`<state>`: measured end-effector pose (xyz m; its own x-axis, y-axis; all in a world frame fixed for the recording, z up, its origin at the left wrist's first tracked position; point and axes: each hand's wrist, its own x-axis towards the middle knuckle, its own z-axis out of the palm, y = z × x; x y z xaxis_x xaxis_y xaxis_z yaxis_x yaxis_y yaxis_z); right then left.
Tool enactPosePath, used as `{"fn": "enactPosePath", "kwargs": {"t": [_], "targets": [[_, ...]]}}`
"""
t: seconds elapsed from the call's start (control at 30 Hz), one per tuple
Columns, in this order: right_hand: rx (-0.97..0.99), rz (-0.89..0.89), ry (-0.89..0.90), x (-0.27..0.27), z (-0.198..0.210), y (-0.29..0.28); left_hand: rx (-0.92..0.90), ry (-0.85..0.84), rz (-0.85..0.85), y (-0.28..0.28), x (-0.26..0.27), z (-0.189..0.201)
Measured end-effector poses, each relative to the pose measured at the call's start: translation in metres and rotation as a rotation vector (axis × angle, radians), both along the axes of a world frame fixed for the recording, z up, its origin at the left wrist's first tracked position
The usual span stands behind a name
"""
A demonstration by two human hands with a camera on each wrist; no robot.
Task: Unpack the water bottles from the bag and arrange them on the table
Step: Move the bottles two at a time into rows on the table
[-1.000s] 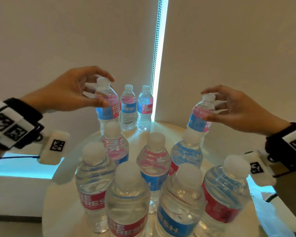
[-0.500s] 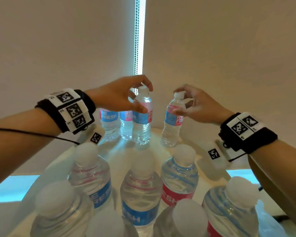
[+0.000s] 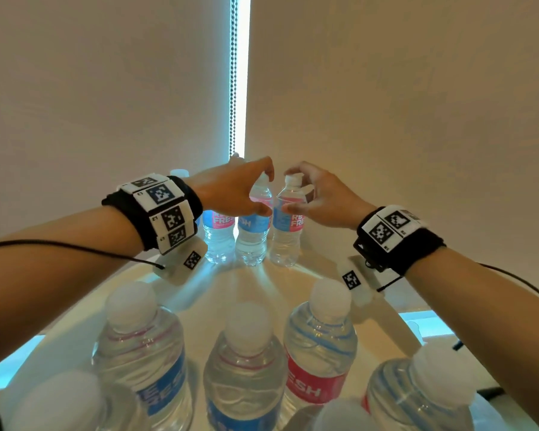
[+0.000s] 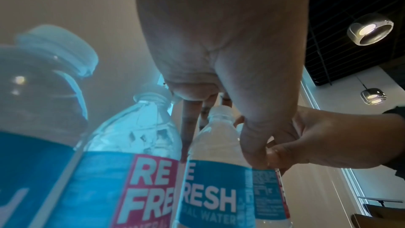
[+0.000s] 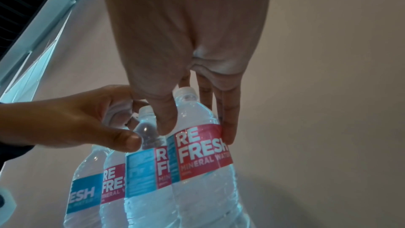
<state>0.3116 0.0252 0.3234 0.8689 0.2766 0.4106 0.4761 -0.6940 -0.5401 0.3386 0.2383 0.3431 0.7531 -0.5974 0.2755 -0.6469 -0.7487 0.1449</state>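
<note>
We grasp two water bottles by their shoulders, left hand (image 3: 231,194) on one (image 3: 253,227), right hand (image 3: 319,200) on another (image 3: 288,225), seating them upright in the counter (image 3: 271,284) far row.

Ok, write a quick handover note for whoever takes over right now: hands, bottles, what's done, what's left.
Left hand: grips a bottle by its shoulder, at the table's far edge.
Right hand: grips the next bottle, right beside it.
Both bottles look upright and down on the table, in line with two others in the back row.
Done: more bottles stand in front.
Left: let go of both; the bag is out of view, so check it for more.
</note>
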Motion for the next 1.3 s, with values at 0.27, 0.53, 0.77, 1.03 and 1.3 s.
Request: {"fn": "enactPosePath", "kwargs": {"t": [0.27,0.53,0.77,1.03,1.3], "targets": [[-0.028,-0.015,0.012,0.003,0.001,0.006,0.168,-0.066,0.075,-0.002,-0.003,0.006],[-0.052,-0.030,0.041,0.002,0.002,0.006,0.212,-0.133,0.058,0.000,-0.003,0.001],[-0.046,-0.063,0.078,0.000,0.000,0.000,0.103,-0.210,0.045,0.016,-0.009,0.011],[-0.078,-0.180,-0.086,-0.034,0.015,-0.019,-0.362,-0.248,0.030,0.070,-0.066,0.046],[0.125,0.011,-0.114,-0.112,0.033,-0.039,-0.694,0.280,-0.064,0.146,-0.153,0.036]]}}
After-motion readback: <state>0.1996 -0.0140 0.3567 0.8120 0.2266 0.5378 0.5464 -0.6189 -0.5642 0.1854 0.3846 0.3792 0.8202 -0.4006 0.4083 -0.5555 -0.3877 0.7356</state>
